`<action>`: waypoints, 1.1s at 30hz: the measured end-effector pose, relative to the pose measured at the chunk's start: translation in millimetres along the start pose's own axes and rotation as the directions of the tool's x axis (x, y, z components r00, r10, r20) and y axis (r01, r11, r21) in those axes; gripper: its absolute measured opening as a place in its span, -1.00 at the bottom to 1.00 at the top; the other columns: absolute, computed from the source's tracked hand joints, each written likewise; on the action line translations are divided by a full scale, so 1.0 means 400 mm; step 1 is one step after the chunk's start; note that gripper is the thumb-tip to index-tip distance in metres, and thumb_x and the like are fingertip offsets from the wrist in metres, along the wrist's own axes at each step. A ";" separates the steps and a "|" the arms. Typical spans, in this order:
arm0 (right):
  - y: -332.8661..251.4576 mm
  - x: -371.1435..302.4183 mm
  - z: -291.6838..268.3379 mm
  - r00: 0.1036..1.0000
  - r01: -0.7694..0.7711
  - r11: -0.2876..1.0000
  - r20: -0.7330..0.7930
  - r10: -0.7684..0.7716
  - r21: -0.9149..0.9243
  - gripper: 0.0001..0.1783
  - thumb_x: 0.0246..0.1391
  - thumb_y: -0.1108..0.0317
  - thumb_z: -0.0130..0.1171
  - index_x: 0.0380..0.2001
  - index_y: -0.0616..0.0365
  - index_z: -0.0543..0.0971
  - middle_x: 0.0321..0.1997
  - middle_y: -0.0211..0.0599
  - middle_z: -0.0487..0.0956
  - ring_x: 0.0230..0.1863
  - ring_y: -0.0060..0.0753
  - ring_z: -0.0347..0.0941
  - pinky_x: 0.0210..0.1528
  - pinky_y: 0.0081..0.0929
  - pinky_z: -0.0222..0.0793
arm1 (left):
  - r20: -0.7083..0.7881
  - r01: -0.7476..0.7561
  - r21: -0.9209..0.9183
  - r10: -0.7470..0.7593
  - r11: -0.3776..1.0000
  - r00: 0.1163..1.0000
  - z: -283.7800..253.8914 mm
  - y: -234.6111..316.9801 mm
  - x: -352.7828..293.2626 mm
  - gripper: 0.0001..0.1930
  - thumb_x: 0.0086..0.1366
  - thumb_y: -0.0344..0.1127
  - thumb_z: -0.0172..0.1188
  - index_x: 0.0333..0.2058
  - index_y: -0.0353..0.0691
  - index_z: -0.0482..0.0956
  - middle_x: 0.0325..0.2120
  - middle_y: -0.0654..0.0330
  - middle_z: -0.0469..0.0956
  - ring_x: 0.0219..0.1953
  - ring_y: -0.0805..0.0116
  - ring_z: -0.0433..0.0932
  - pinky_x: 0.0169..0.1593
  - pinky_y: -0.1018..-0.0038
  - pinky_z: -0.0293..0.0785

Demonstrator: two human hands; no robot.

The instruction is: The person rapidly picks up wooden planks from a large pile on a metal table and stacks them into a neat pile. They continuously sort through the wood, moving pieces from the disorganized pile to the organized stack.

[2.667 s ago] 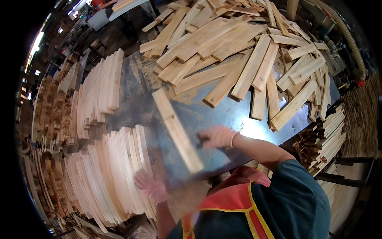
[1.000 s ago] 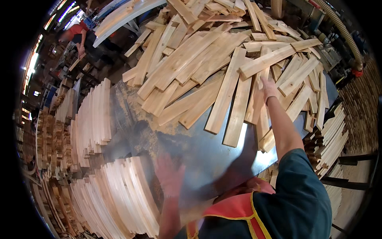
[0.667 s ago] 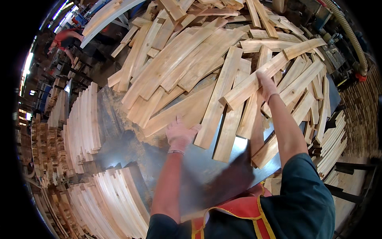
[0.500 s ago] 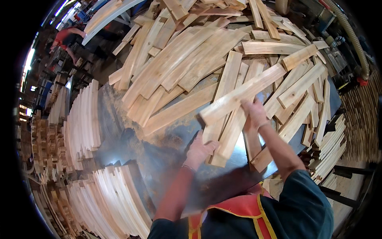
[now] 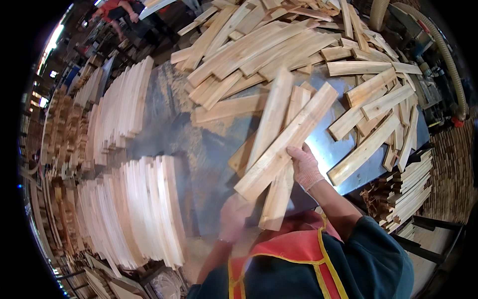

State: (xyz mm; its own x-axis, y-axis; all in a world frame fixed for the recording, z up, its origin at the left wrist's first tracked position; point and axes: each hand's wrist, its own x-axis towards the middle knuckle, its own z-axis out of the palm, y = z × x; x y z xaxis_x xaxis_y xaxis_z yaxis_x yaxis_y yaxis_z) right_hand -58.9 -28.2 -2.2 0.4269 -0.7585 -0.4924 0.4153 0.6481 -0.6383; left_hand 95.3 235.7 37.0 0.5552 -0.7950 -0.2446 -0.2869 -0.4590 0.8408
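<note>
My right hand (image 5: 303, 168), in a pale knit glove, is closed on the edge of a light wooden board (image 5: 289, 139), its thumb lying on the top face. The board slants from near left to far right across other boards. Beneath it, a second board (image 5: 275, 202) points its near end toward me, and a third board (image 5: 271, 112) leans up and away, its far end blurred. My left hand (image 5: 234, 217) is at the near-left ends of these boards. Motion smears its fingers, so its grip on them does not show.
A loose heap of boards (image 5: 259, 47) covers the far side of the metal table (image 5: 184, 187). Neat board stacks (image 5: 132, 212) stand along the left. More boards (image 5: 368, 149) lie at the right, near a ribbed hose (image 5: 450, 55). A person (image 5: 117, 12) in red stands far left.
The crossing board has come nearer and tilted more steeply, with my right hand closer to me. My left hand has moved down and left. The view has swung, shifting the surroundings.
</note>
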 end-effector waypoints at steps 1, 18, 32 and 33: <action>0.030 -0.029 0.039 1.000 -0.012 1.000 0.026 0.013 -0.026 0.09 0.16 0.54 0.35 0.61 0.30 -0.06 0.41 0.01 0.42 0.35 -0.07 0.45 0.44 -0.12 0.38 | -0.087 -0.038 0.122 0.048 0.992 0.995 -0.032 -0.069 -0.061 -0.57 0.31 -0.34 0.29 0.14 -0.30 0.65 -0.07 0.07 0.74 -0.06 0.27 0.70 0.09 0.32 0.57; 0.524 -0.233 0.518 0.412 0.576 0.336 0.619 0.669 -0.746 -0.19 0.18 0.12 0.31 0.47 0.01 0.34 0.41 0.06 0.51 0.36 0.23 0.47 0.33 -0.15 0.45 | -0.480 0.490 0.762 -0.140 0.422 0.866 -0.311 -0.319 -0.303 -0.01 0.20 0.19 0.37 0.50 -0.13 0.25 0.49 -0.01 0.24 0.55 -0.14 0.12 0.57 -0.07 0.02; -0.273 0.213 -0.106 0.772 0.381 -0.305 0.482 -0.415 -0.873 -0.20 0.06 0.31 0.40 0.41 0.04 0.43 0.38 -0.18 0.50 0.45 -0.12 0.36 0.45 -0.16 0.31 | 0.042 0.035 0.856 -0.137 0.516 0.990 -0.013 -0.043 0.100 0.19 -0.03 0.28 0.53 0.52 -0.07 0.21 0.17 -0.02 0.49 0.23 -0.02 0.43 0.36 0.04 0.25; -0.334 0.223 -0.050 0.751 0.380 -0.660 0.633 -0.189 -0.648 -0.17 0.04 0.32 0.41 0.42 -0.02 0.41 0.42 -0.21 0.47 0.50 -0.09 0.31 0.49 -0.12 0.26 | 0.055 0.073 0.844 -0.221 0.531 0.974 -0.021 -0.044 0.095 0.20 -0.03 0.27 0.54 0.52 -0.08 0.20 0.15 -0.03 0.50 0.21 -0.02 0.45 0.36 0.05 0.27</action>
State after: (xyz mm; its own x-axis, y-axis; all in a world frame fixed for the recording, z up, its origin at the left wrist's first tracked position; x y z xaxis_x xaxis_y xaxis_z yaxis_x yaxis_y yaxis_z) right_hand -92.2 -184.0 27.3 0.7501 -0.6494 0.1254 -0.6328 -0.7598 -0.1494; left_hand 128.0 217.0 17.2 0.5610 -0.6944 -0.4506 -0.7709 -0.6366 0.0213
